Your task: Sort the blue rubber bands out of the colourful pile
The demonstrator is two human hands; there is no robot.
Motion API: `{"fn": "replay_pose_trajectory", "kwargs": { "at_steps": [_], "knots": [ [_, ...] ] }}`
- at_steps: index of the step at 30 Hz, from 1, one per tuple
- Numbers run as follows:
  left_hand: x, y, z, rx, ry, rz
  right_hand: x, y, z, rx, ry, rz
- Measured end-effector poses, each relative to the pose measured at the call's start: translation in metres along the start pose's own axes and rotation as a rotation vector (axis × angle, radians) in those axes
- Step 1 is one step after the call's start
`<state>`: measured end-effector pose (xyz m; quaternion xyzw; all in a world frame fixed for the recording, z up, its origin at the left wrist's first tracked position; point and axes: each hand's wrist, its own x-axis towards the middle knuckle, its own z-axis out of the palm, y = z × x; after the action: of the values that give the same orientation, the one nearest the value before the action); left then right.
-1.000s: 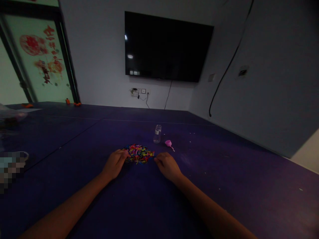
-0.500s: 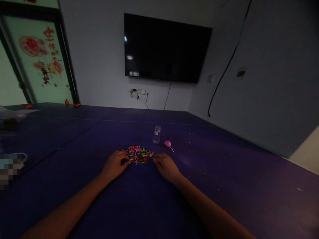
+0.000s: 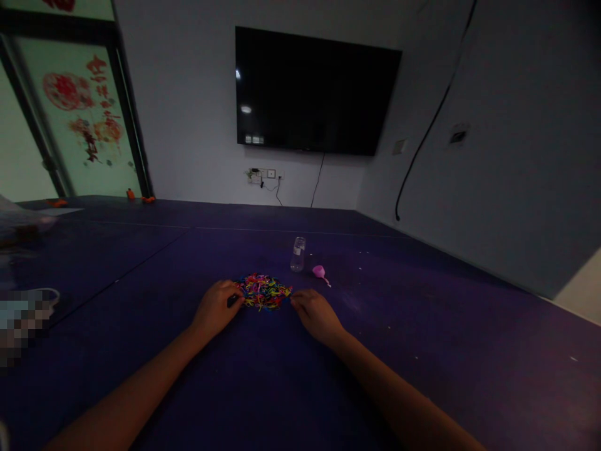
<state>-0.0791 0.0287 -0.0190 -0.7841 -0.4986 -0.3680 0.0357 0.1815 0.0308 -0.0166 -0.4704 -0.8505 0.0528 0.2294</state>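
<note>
A small heap of many-coloured little bands or clips (image 3: pixel 263 291) lies on the dark purple table (image 3: pixel 422 326). My left hand (image 3: pixel 216 310) rests at the heap's left edge with its fingers curled, their tips touching the pile. My right hand (image 3: pixel 317 313) rests at the heap's right edge, fingers also curled and pressed against it. What the fingertips pinch, if anything, is too small and dark to make out.
A small clear bottle (image 3: pixel 297 254) stands just behind the heap, with a pink cap-like piece (image 3: pixel 320 272) beside it on the right. A black screen (image 3: pixel 314 91) hangs on the far wall. Some pale things (image 3: pixel 23 222) lie at the table's far left.
Both hands have drawn slightly closer to the heap, which looks a little more bunched together. The view shifted slightly.
</note>
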Motion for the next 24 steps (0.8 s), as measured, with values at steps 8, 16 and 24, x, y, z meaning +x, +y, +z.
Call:
{"fn": "replay_pose_trajectory", "kwargs": {
  "at_steps": [8, 16, 24],
  "knots": [
    [-0.001, 0.026, -0.027, -0.163, -0.418, 0.304, -0.002, -0.013, -0.007, -0.101, 0.019, -0.126],
    [-0.001, 0.023, -0.046, -0.048, -0.650, 0.160, -0.006, -0.029, 0.001, -0.102, -0.048, -0.329],
    [0.002, 0.012, -0.052, -0.003, -0.675, 0.051, -0.005, -0.038, 0.005, -0.099, -0.072, -0.344]
  ]
}}
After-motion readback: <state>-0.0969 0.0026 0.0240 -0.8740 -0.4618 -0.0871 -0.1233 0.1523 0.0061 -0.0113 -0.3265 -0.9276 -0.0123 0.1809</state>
